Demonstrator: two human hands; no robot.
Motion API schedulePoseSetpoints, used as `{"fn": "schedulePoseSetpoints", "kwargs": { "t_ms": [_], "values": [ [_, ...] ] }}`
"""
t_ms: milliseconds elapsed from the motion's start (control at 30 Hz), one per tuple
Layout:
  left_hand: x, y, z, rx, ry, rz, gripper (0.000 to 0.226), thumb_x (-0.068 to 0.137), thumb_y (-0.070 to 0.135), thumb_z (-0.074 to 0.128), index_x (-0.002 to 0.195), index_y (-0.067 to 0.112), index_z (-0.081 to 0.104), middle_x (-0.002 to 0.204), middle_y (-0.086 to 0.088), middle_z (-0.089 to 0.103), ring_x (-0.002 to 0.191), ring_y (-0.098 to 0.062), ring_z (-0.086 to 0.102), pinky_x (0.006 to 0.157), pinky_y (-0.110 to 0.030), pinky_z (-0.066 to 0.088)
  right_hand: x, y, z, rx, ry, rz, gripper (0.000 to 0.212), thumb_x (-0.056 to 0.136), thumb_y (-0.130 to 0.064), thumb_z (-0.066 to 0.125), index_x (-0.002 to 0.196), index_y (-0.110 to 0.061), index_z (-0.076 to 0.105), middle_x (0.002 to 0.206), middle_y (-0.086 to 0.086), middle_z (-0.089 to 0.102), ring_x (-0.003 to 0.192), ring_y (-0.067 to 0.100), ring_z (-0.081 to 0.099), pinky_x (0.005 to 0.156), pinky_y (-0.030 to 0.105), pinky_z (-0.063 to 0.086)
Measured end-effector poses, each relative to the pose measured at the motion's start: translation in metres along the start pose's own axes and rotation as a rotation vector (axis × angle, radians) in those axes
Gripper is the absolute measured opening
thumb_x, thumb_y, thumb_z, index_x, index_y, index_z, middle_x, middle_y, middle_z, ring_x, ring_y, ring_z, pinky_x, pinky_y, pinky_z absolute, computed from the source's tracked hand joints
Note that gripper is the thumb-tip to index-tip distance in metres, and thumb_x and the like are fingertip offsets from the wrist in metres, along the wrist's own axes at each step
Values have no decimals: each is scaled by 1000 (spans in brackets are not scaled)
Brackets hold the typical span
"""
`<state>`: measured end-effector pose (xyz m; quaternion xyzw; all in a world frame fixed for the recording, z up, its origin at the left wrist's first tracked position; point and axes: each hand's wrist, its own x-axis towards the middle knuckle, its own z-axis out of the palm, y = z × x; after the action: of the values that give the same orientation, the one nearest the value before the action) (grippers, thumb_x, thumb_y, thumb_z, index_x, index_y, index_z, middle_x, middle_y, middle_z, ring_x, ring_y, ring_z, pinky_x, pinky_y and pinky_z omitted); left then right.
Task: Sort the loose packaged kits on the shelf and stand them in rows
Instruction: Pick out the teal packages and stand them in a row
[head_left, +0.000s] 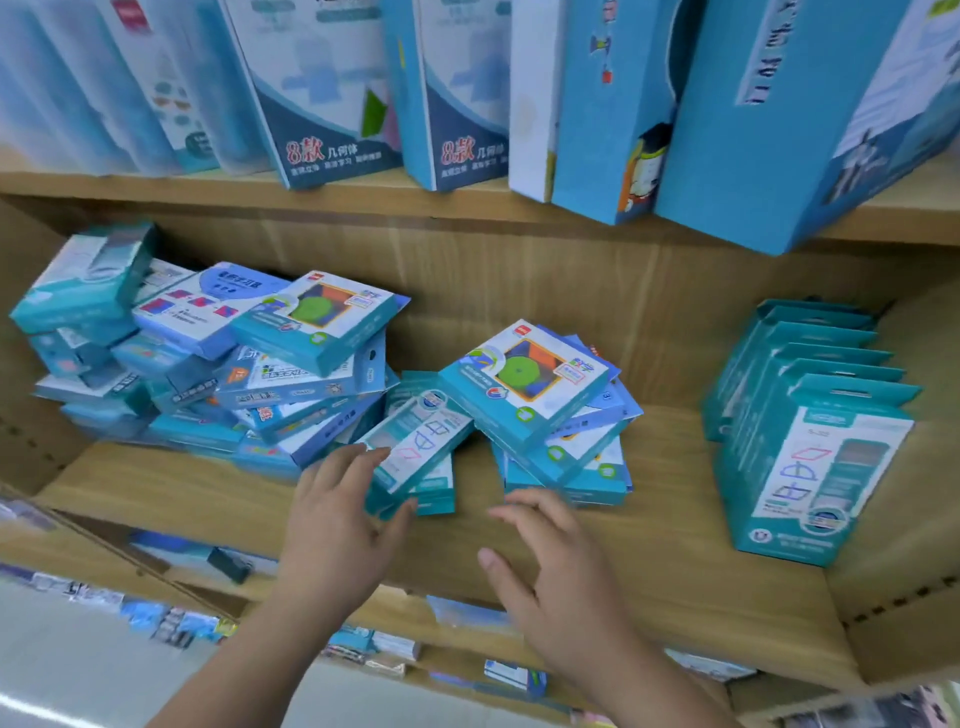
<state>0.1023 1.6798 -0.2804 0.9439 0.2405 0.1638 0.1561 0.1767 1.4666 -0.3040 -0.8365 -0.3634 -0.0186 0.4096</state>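
Teal packaged kits lie in loose heaps on the wooden shelf (208, 499). A big untidy pile (208, 364) fills the left side. A smaller stack in the middle is topped by a kit with a green disc (524, 382). A kit printed with line shapes (415, 447) leans on a low stack beside it. My left hand (343, 519) touches that kit's near corner with its fingers spread around it. My right hand (556, 566) hovers open in front of the middle stack, holding nothing. At the right, several kits stand upright in a row (810, 441).
The shelf above carries tall blue boxes (727, 130) that overhang its front edge. The shelf below holds more small packs (374, 644). Bare shelf board (670, 509) lies between the middle stack and the standing row.
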Motion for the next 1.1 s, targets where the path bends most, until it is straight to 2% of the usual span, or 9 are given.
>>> {"fn": "schedulePoseSetpoints", "kwargs": {
  "t_ms": [133, 233, 367, 633, 767, 833, 933, 1000, 1100],
  "values": [
    [15, -23, 6, 159, -152, 93, 71, 82, 60, 62, 138, 16, 55, 144, -12, 51, 123, -36, 47, 104, -45, 42, 20, -18, 31, 19, -37, 136, 47, 88, -57, 51, 125, -30, 61, 126, -19, 48, 118, -3, 49, 101, 7, 31],
    [21, -33, 10, 225, -166, 151, 74, 77, 67, 48, 130, 18, 62, 138, -18, 56, 109, -39, 55, 91, -48, 53, 32, -26, 48, 84, -26, 244, 50, 86, -59, 50, 128, -32, 58, 126, -18, 52, 117, -1, 52, 104, 23, 42],
    [29, -45, 9, 260, -165, 233, 71, 72, 67, 56, 125, 22, 66, 129, -23, 60, 98, -40, 59, 80, -48, 56, 41, -33, 67, 122, -18, 348, 47, 90, -51, 56, 135, -37, 51, 131, -16, 53, 121, 1, 52, 105, 29, 44],
    [32, -45, 3, 179, -141, 276, 67, 68, 70, 48, 119, 28, 57, 98, -5, 54, 88, -28, 56, 67, -40, 51, 49, -37, 87, 207, -2, 462, 51, 84, -58, 52, 132, -40, 53, 132, -18, 59, 125, 3, 54, 107, 37, 46],
    [25, -47, -1, 39, -260, 218, 71, 65, 68, 52, 125, 31, 45, 107, 2, 45, 96, -23, 56, 74, -36, 53, 47, -36, 86, 239, 26, 499, 49, 85, -59, 53, 131, -42, 51, 130, -17, 62, 119, 5, 59, 103, 40, 49],
    [19, -51, -5, -91, -324, 169, 73, 65, 62, 62, 128, 38, 35, 113, 9, 38, 96, -17, 59, 73, -32, 54, 46, -39, 83, 205, 30, 480, 50, 85, -56, 56, 133, -42, 48, 130, -17, 59, 117, 3, 59, 102, 38, 50],
    [9, -65, -14, -271, -276, 178, 78, 57, 51, 71, 128, 42, 39, 112, 17, 37, 91, -8, 60, 67, -27, 53, 47, -45, 76, -4, 7, 381, 51, 88, -47, 64, 135, -36, 49, 125, -13, 48, 113, 7, 56, 99, 30, 48],
    [5, -77, -22, -334, -243, 209, 83, 53, 48, 72, 131, 40, 44, 115, 22, 40, 97, -2, 57, 71, -23, 52, 51, -53, 70, -186, -11, 238, 55, 86, -53, 62, 135, -30, 54, 121, -10, 44, 115, 12, 50, 97, 25, 44],
    [2, -92, -38, -395, -206, 234, 87, 51, 44, 73, 134, 38, 46, 120, 26, 45, 108, 8, 51, 80, -13, 48, 63, -61, 58, -275, -119, 73, 70, 78, -69, 57, 137, -31, 56, 135, -10, 45, 130, 15, 41, 109, 32, 36]
  ]
}}
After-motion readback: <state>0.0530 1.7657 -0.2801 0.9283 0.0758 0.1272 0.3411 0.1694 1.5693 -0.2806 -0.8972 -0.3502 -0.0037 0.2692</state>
